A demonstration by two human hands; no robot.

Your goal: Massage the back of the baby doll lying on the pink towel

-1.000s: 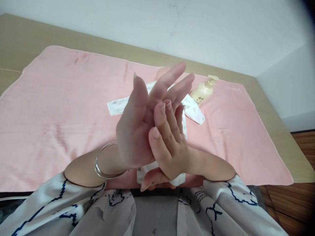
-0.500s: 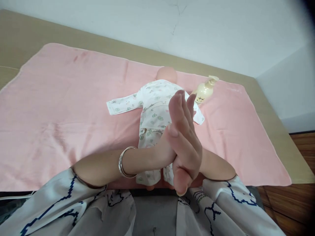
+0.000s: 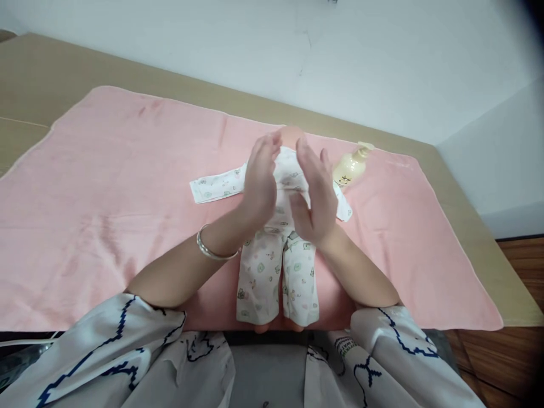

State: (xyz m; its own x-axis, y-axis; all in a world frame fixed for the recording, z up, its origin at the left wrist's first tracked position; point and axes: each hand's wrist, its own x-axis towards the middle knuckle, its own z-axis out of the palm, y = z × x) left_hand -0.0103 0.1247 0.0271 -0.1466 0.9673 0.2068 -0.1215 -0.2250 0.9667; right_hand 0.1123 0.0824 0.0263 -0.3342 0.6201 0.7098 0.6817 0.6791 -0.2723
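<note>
A baby doll (image 3: 276,266) in a white printed top and trousers lies on its back on a pink towel (image 3: 106,198), head away from me. My left hand (image 3: 259,184), with a silver bangle on its wrist, hovers over the doll's chest with fingers stretched out. My right hand (image 3: 314,195) is beside it, palm facing the left one, fingers out too. Neither hand holds anything. A narrow gap separates the palms. The hands cover most of the doll's chest and part of its head.
A cream pump bottle (image 3: 351,167) lies on the towel just right of the doll's shoulder. The towel covers a tan table (image 3: 34,73) that meets a white wall. A wooden floor (image 3: 522,272) shows at right. My patterned sleeves fill the bottom of the view.
My hands were pressed and rubbing together near my body. They have come apart and moved forward over the doll's chest, uncovering its trousers.
</note>
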